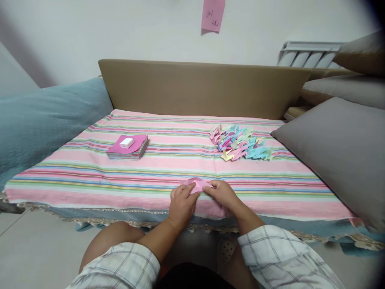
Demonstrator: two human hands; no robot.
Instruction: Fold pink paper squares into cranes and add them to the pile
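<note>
A partly folded piece of pink origami paper (198, 184) lies low over the striped cloth (168, 160), close to its front edge. My left hand (183, 200) is closed on its left side, fingertips resting on the paper. At the right corner, my right hand (221, 193) pinches the paper between thumb and fingers. The exact folds are partly hidden by my fingers. Beyond my right hand sit several folded paper cranes (240, 144) in pink, blue, yellow, green and purple, set close together in rows.
To the left, a stack of coloured paper squares (128, 154) carries a small white box-shaped object (126, 143). Grey cushions (339, 148) stand at the right. A brown backrest (198, 88) runs along the back, and a blue-covered armrest (54, 120) borders the left. A pink note (213, 16) hangs on the wall.
</note>
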